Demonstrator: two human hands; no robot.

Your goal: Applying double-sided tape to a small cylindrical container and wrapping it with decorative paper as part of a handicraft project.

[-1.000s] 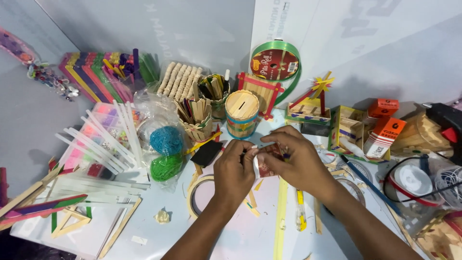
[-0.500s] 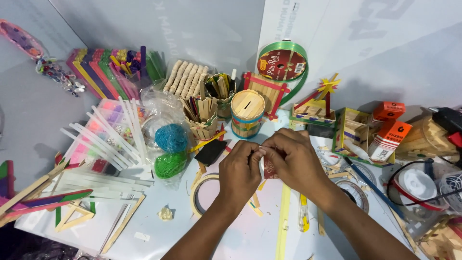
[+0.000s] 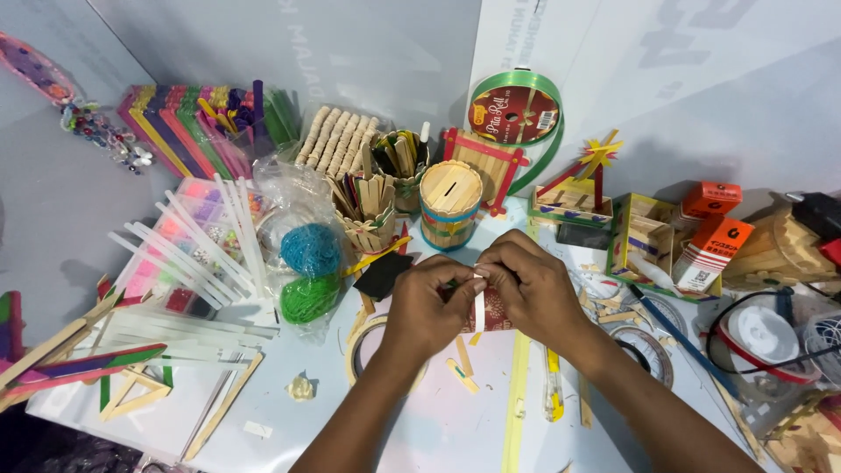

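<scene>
Far left, at nine o'clock: loose white sticks fanned over a plastic box of beads. Next right: blue ball of yarn with a green ball of yarn just below it at six o'clock, both inside a clear bag. Past these, a stick-built pen holder and a round stick-built money box at twelve o'clock from the hands. Centre of the tabletop: left hand and right hand brought together, fingertips pinched on a thin white strip hanging straight down between them, a small red piece behind it. Farther right, at two o'clock: orange boxes. Far right, at three o'clock: white tape roll.
</scene>
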